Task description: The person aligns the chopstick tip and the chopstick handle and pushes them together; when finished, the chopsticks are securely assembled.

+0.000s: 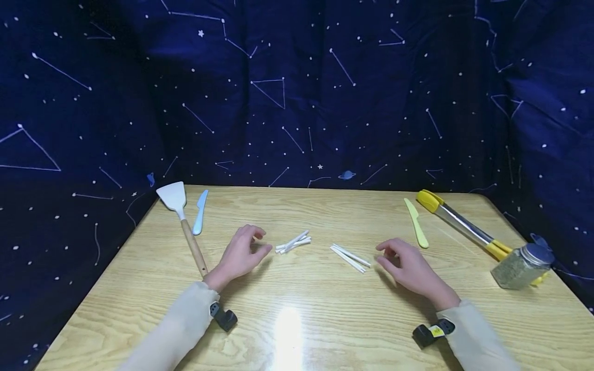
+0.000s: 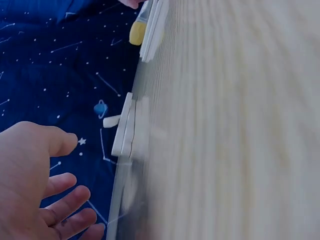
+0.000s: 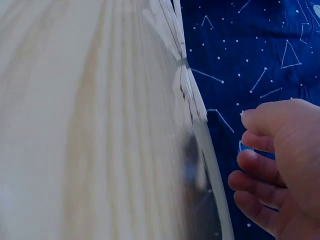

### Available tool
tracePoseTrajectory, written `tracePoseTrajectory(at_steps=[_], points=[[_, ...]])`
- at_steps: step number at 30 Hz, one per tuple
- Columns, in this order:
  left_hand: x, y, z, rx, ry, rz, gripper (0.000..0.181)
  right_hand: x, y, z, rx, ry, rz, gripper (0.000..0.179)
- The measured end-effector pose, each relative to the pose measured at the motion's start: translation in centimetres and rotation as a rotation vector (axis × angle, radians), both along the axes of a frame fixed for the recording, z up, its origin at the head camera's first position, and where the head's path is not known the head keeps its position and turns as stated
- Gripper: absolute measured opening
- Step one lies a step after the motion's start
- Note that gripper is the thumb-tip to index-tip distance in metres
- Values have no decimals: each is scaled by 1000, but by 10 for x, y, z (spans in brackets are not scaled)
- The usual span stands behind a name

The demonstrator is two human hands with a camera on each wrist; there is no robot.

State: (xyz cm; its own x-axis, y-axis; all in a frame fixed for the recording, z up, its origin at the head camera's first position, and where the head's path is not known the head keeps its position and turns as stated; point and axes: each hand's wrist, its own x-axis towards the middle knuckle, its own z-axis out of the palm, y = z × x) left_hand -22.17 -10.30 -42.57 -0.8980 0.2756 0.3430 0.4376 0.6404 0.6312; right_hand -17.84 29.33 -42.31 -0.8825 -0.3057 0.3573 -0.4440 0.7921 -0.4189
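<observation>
Two small groups of thin white sticks lie mid-table in the head view. My left hand (image 1: 242, 251) hovers just left of the crossed white sticks (image 1: 293, 242), its fingers loosely bent around nothing. To the right, the other white sticks (image 1: 350, 257) lie roughly side by side, slanting toward me. My right hand (image 1: 408, 265) is just beyond their right ends, fingers relaxed, touching nothing. In the left wrist view, the thumb and fingers (image 2: 70, 205) stand apart beside the white sticks (image 2: 126, 127). The right wrist view shows relaxed fingers (image 3: 257, 175) apart from the sticks (image 3: 192, 95).
At the left lie a white spatula (image 1: 187, 232) with a wooden handle and a blue plastic knife (image 1: 200, 212). On the right are a yellow-green knife (image 1: 416, 223), yellow-tipped tongs (image 1: 466, 224) and a lidded jar of dried herbs (image 1: 521, 268). A dark starry cloth (image 1: 297, 93) hangs behind the table.
</observation>
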Motion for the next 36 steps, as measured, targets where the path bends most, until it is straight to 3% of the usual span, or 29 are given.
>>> tracePoseTrajectory(at_steps=[4, 13, 22, 36], points=[[-3, 10, -3, 49, -22, -40, 30, -4, -8, -1, -36, -21, 29, 15], [-4, 24, -7, 36, -82, -77, 29, -11, -29, -6, -73, -132, 17, 10], [-9, 32, -16, 36, -32, -29, 32, -15, -43, -9, -85, -100, -42, 6], [-14, 40, -28, 131, -36, 25, 20, -19, -49, -16, -103, -106, -30, 7]])
